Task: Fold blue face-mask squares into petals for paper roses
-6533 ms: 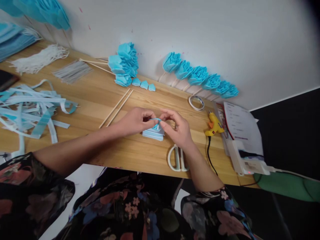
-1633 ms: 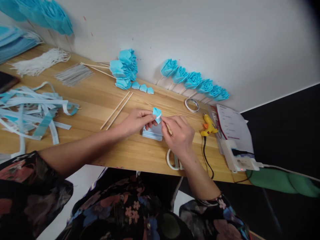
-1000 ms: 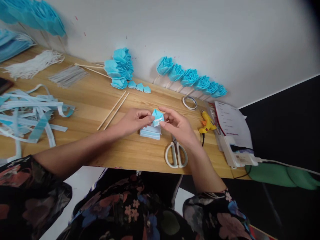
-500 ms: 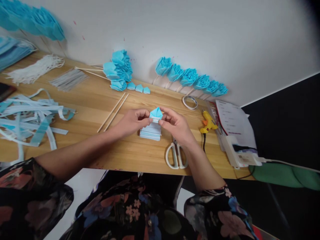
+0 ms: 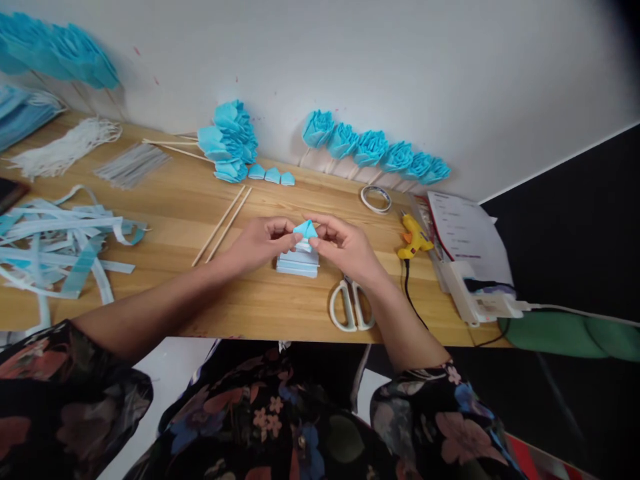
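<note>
Between my two hands is a small piece of blue fabric folded to a point, a folded petal (image 5: 305,229) with a white lower edge. My left hand (image 5: 263,241) pinches its left side between thumb and fingers. On the right side, my right hand (image 5: 345,245) grips it the same way. Just beneath lies a stack of pale blue pleated pieces (image 5: 297,264) on the wooden table. White-handled scissors (image 5: 345,308) rest by my right wrist, their blades partly hidden under it. Two wooden sticks (image 5: 220,227) lie beyond my left forearm.
Several blue fabric roses (image 5: 370,148) lean along the wall. More roses (image 5: 230,141) and small folded petals (image 5: 272,175) lie nearby. A tape roll (image 5: 376,199), yellow glue gun (image 5: 415,237) and power strip (image 5: 463,300) are right; cut strips (image 5: 60,233) and white ear loops (image 5: 65,147) are left.
The folded petal's top has tipped over and looks shorter, its centre crease less spread. Both hands still pinch it in about the same place. The whole view has shifted slightly.
</note>
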Available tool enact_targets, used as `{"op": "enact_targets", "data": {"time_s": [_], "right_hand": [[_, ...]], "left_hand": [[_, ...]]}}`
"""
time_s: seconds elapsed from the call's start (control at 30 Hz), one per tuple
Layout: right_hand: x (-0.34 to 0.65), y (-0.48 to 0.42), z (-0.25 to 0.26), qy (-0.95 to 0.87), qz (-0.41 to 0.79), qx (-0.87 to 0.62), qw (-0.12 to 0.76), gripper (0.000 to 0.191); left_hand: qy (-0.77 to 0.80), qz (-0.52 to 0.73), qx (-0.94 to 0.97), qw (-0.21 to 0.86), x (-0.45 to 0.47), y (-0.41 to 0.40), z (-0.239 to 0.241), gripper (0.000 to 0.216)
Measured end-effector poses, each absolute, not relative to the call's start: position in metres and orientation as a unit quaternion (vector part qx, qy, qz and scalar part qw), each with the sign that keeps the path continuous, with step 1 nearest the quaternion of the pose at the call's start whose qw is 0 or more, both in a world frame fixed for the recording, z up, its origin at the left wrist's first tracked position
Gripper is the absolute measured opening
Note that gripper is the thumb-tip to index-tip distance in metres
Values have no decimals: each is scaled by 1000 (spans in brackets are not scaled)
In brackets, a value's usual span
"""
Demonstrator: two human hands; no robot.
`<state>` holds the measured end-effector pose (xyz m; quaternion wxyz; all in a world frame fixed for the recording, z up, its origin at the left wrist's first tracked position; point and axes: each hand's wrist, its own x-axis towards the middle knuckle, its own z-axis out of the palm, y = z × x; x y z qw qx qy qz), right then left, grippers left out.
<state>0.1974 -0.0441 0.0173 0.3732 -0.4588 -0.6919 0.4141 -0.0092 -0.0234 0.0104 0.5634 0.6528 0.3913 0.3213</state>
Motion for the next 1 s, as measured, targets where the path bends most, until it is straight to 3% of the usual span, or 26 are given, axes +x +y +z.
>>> {"op": "enact_targets", "data": {"time_s": [0.2, 0.4, 0.7, 0.83, 1.0], "right_hand": [[237, -50, 24, -670, 309, -543, 401, 33], [262, -79, 11, -686, 189, -641, 288, 15], [236, -92, -1, -734, 37, -649, 196, 11], [238, -88, -7, -705, 70, -666, 232, 13], [245, -89, -14, -625, 208, -680, 321, 14]], "left_hand": [[412, 342, 647, 543, -11, -23, 16, 25], [414, 337, 641, 551, -10, -25, 17, 27], [428, 312, 654, 540, -9, -25, 14, 29], [422, 308, 660, 540, -10, -25, 16, 28], [417, 305, 657, 549, -10, -25, 14, 30]]}}
